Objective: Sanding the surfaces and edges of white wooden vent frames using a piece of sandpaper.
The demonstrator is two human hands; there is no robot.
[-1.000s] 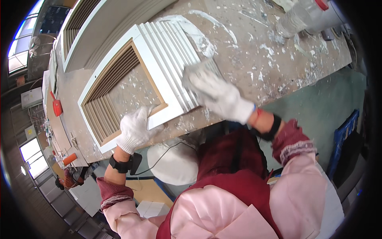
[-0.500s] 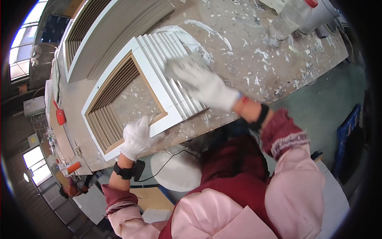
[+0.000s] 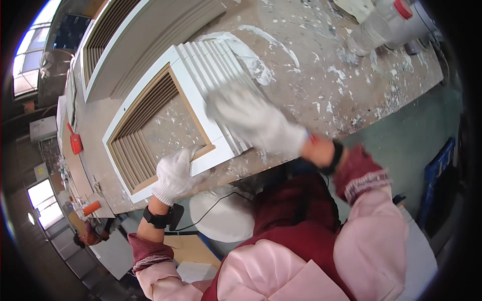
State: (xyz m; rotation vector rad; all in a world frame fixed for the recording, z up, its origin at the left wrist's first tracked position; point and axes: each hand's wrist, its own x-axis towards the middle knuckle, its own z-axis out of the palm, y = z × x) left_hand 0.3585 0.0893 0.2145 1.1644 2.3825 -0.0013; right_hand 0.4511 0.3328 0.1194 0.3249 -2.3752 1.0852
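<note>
A stack of white-faced frames (image 3: 224,144) with a wide opening and ribbed sides lies on the workbench in front of me. At its near corner, my left hand (image 3: 173,173), in a white knit glove, is wrapped over the frame's inner edge. My right hand (image 3: 256,120), also gloved, lies flat across the ribbed right side of the stack. Its fingers are stretched out and blurred by motion, with grey showing on the glove. Whatever may be under that palm is hidden.
Beyond lies a second frame stack (image 3: 155,47). White smears (image 3: 251,62) mark the workbench (image 3: 311,65). A clear bottle with a red cap (image 3: 374,32) stands at the far right. Left are a red scoop-like tool (image 3: 75,143) and, farther off, another person (image 3: 91,235). A white rounded object (image 3: 221,215) sits below the bench edge.
My right hand has slid a little nearer to me along the ribbed side. My left hand keeps its hold on the corner, and the stack looks unmoved.
</note>
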